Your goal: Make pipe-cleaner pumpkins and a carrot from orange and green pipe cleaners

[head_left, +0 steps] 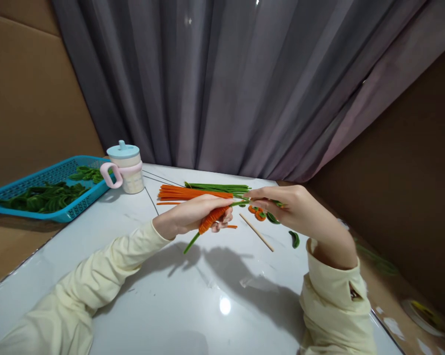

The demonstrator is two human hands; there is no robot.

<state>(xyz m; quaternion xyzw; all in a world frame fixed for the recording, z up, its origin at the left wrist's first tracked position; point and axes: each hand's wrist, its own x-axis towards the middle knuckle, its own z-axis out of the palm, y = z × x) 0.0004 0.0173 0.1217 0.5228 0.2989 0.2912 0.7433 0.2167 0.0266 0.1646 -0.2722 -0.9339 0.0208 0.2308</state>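
The left hand [193, 214] is closed around an orange coil [212, 219] wound on a green pipe cleaner [191, 243], whose free end sticks out below the hand toward 7 o'clock. The right hand [285, 204] pinches the other end of the same green stem between thumb and fingers, just at 3 o'clock of the left hand, so the piece is held above the white table [193, 296] between both hands.

Behind the hands, at 12 o'clock, lie a bundle of orange pipe cleaners [185, 193] and, just beyond it, a bundle of green ones [218, 187]. A thin wooden stick [256, 232] lies on the table under the right hand, pointing toward 4 o'clock. Small finished orange pieces [257, 213] sit just beside it, and a green curl [294, 239] lies at 4 o'clock of them.

At 10 o'clock stands a cup with a pink handle [124, 169]; touching it, further toward 9 o'clock, a blue tray [30, 180] holds green pieces [41, 196]. A grey curtain [244, 84] hangs behind.
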